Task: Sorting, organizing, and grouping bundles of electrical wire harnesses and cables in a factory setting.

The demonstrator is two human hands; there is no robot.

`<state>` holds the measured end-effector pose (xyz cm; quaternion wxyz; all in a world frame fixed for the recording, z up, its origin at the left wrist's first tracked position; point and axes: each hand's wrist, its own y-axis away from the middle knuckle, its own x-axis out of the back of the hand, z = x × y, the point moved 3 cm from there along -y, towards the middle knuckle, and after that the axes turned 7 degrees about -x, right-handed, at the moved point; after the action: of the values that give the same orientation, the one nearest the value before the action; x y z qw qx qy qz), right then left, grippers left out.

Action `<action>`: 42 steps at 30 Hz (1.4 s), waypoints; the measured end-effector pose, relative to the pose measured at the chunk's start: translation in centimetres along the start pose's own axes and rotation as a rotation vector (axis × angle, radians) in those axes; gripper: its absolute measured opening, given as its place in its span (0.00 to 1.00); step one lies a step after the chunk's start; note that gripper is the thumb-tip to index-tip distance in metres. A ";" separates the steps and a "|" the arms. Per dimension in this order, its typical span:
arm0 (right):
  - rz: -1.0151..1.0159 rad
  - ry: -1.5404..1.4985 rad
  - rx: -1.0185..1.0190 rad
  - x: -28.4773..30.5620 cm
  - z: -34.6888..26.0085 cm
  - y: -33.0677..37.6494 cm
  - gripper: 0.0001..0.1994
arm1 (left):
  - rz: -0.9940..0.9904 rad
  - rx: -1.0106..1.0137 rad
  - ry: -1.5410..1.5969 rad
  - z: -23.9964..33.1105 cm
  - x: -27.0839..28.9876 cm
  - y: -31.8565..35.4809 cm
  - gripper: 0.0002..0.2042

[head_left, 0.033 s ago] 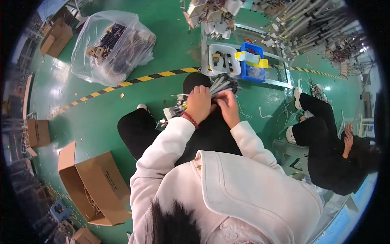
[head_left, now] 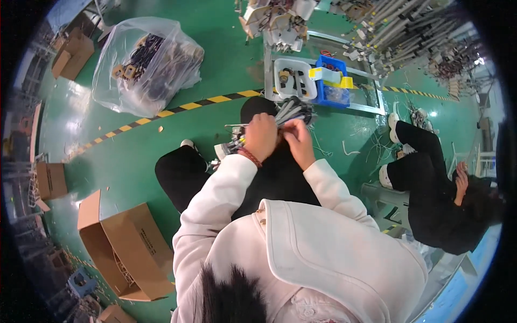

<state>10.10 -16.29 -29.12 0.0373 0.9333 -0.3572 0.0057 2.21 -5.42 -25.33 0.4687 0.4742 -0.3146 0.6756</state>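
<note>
Across my lap lies a bundle of grey cables (head_left: 293, 111), its looped grey-and-black end beyond my hands and its white connectors (head_left: 223, 150) sticking out at the left. My left hand (head_left: 260, 139) is closed round the middle of the bundle, knuckles up, a reddish-brown bracelet at the wrist. Close on its right, my right hand (head_left: 300, 143) has thumb and fingers pinched together against the cables. What those fingertips grip is too small to make out. The hands cover the middle of the bundle.
Ahead, a metal frame (head_left: 366, 109) carries a white bin (head_left: 278, 81) and a blue bin (head_left: 335, 103) of small parts. Many cables hang at upper right. A clear plastic bag (head_left: 188, 81) and an open carton (head_left: 145, 242) stand left. A person in black (head_left: 441, 215) sits right.
The fingers of my left hand have curled in a little more round the bundle. My right hand stays beside it, still pinching, and the whole view has shifted slightly.
</note>
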 end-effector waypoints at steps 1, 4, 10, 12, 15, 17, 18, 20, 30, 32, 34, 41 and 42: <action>-0.040 -0.017 0.004 -0.2 -0.1 0.0 0.11 | -0.025 0.016 0.021 -0.4 0.5 -0.1 0.21; -0.154 -0.086 -0.036 -1.4 -1.9 -0.2 0.11 | -0.162 0.114 0.267 -4.3 2.1 -0.5 0.21; -0.217 -0.116 -0.004 -1.6 -4.2 -1.2 0.04 | 0.123 0.137 0.635 -12.0 6.8 3.1 0.18; -0.265 -0.113 -0.061 -1.9 -3.6 -1.3 0.04 | 0.288 0.214 0.862 -13.6 9.3 4.8 0.13; -0.320 -0.076 -0.067 -2.5 -3.6 -2.2 0.04 | 0.574 0.288 1.344 -14.1 13.0 6.5 0.10; -0.333 -0.051 -0.060 -2.8 -4.1 -3.0 0.04 | 0.704 0.244 1.464 -13.6 15.9 7.5 0.11; -0.322 -0.073 -0.044 -2.9 -4.7 -3.2 0.04 | 0.761 0.202 1.541 -13.8 17.3 8.3 0.12; -0.312 -0.092 -0.046 -3.2 -4.8 -3.6 0.04 | 0.762 0.116 1.758 -13.8 19.1 9.0 0.15; -0.260 -0.234 -0.164 0.1 -2.1 -3.6 0.04 | 0.935 -0.091 1.926 -18.1 20.5 11.3 0.15; -0.196 -0.306 -0.283 0.7 -0.7 -3.6 0.04 | 1.076 0.046 1.806 -22.3 19.4 12.7 0.15; -0.117 -0.262 -0.329 0.8 -0.2 -3.8 0.04 | 1.174 0.139 1.765 -26.0 17.7 13.0 0.12; -0.146 0.132 -0.249 -3.0 -1.4 -6.6 0.03 | 1.563 0.677 2.121 -43.7 3.0 18.2 0.07; -0.135 0.120 -0.269 -3.7 -1.1 -6.8 0.02 | 1.659 0.688 2.001 -45.9 1.4 21.7 0.07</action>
<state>11.91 -8.71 -28.59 0.1835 0.9397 -0.2883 0.0112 -34.07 27.09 -39.73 -0.1911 -0.4558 0.1526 0.8558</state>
